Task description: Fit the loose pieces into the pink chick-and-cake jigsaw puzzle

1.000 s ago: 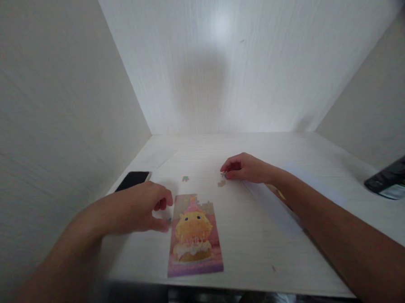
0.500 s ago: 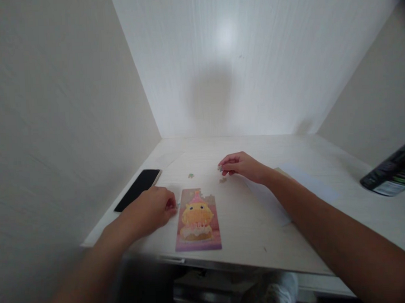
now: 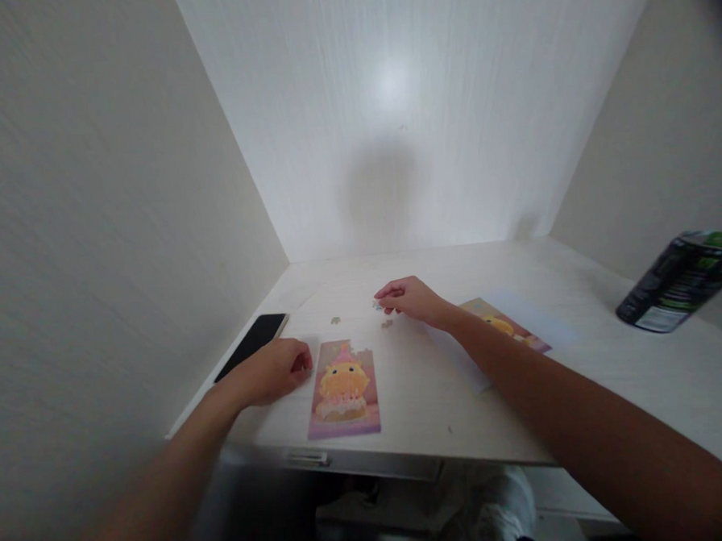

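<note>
A jigsaw puzzle point(image 3: 343, 394) showing a yellow character in a pink party hat behind a cake lies near the table's front edge, with gaps along its top right edge. Beyond it, my right hand point(image 3: 412, 298) pinches a small puzzle piece point(image 3: 376, 304) between thumb and fingers, just over the table. Two loose puzzle pieces lie close by, a greenish piece point(image 3: 335, 320) to the left and a brownish piece point(image 3: 387, 324) below the fingers. My left hand point(image 3: 280, 370) rests curled beside the puzzle's left edge; its fingertips are closed, and what they may hold is too small to name.
A black phone point(image 3: 253, 343) lies at the left, partly behind my left hand. Under my right forearm are a matching picture card point(image 3: 512, 327) and white paper point(image 3: 542, 317). A dark can point(image 3: 679, 282) stands at the right. White panels point(image 3: 392, 180) enclose the table.
The head view has shifted, showing more of the picture card and the can. My right hand with its puzzle piece has moved slightly left. My left hand stays beside the puzzle.
</note>
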Demonstrator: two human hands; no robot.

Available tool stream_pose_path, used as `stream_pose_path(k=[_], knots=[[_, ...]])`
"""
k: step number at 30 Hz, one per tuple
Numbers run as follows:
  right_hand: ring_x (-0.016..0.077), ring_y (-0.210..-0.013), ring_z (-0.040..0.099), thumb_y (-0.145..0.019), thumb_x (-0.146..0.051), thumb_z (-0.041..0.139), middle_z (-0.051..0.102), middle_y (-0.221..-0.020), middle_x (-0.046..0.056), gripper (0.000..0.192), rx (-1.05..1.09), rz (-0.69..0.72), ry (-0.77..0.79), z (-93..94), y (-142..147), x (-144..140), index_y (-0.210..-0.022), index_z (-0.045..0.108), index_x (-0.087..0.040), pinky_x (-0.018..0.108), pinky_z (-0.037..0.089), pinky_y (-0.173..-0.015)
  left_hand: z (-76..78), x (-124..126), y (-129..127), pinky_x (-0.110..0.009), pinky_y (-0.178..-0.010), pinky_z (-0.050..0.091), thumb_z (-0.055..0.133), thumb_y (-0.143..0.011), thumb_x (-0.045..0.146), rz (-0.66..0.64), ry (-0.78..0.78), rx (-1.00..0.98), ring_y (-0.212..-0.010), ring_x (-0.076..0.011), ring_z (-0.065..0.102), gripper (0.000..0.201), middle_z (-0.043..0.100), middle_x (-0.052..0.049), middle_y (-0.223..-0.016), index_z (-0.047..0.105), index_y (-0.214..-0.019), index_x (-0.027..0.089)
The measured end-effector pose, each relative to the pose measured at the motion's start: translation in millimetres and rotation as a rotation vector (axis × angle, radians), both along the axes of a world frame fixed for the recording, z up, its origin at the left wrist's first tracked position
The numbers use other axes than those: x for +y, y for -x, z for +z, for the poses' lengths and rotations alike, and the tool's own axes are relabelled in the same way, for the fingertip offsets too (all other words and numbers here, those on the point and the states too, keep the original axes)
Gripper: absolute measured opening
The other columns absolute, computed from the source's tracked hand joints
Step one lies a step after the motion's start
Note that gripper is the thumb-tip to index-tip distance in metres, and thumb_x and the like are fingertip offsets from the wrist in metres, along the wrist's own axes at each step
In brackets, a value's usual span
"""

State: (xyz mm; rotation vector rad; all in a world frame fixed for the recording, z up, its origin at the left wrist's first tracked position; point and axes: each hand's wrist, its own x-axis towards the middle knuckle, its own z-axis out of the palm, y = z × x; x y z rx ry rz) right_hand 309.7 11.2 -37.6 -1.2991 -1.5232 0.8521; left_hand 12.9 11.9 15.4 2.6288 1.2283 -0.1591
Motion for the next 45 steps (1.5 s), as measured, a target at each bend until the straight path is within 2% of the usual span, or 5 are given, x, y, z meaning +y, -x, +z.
stream_pose_path(k=[4,10,14,25,45], knots=[[0.0143,-0.059,0.061,-0.080,-0.016,0.067,0.068,-0.068,0.006,0.011,-0.012,0.049,-0.024,0.9,11.8,-1.3,-0.089,0.072,-0.011,0.022,0.043,-0.050,-1.8,3.0,-0.7,-0.026,-0.061,0.041,0.055,-0.074,0.023,0.013,0.056,-0.142,-0.068,-0.0178,0.059,0.013,0.066,-0.006,-0.077,0.065,-0.077,0.016],[0.0156,-0.065,0.064,-0.080,-0.020,0.068,0.069,-0.074,0.007,0.016,0.179,0.257,-0.103,-0.8,46.1,-8.3,-0.093,0.068,-0.010,0.024,0.050,-0.057,-22.5,-1.6,-23.8,-0.028,-0.062,0.049,0.071,-0.072,0.037,0.201,0.442,-0.846,-0.067,-0.0163,0.063,0.028,0.067,-0.007,-0.079,0.066,-0.087,0.014],[0.0157,-0.068,0.065,-0.079,-0.019,0.067,0.070,-0.078,0.007,0.015,0.196,0.316,-0.110,-5.3,58.4,-11.4,-0.093,0.067,-0.011,0.026,0.052,-0.062,-38.2,-9.4,-39.0,-0.028,-0.066,0.051,0.077,-0.067,0.031,0.304,0.531,-1.078,-0.069,-0.0168,0.066,0.029,0.070,-0.008,-0.083,0.067,-0.088,0.013],[0.0165,-0.067,0.067,-0.078,-0.010,0.065,0.070,-0.074,0.005,0.009,0.246,0.247,-0.031,-19.2,66.4,-7.1,-0.086,0.067,-0.013,0.029,0.056,-0.064,-58.0,-9.9,-44.3,-0.027,-0.063,0.053,0.081,-0.064,0.026,0.393,0.612,-1.308,-0.066,-0.0166,0.067,0.031,0.068,-0.005,-0.075,0.062,-0.086,0.014],[0.0170,-0.071,0.066,-0.081,-0.015,0.064,0.070,-0.077,0.005,0.008,0.190,0.173,-0.155,-22.5,74.0,-10.2,-0.089,0.067,-0.014,0.028,0.054,-0.065,-61.3,-8.3,-43.7,-0.022,-0.061,0.050,0.081,-0.065,0.025,0.426,0.599,-1.357,-0.065,-0.0135,0.065,0.033,0.067,-0.001,-0.071,0.059,-0.087,0.016]])
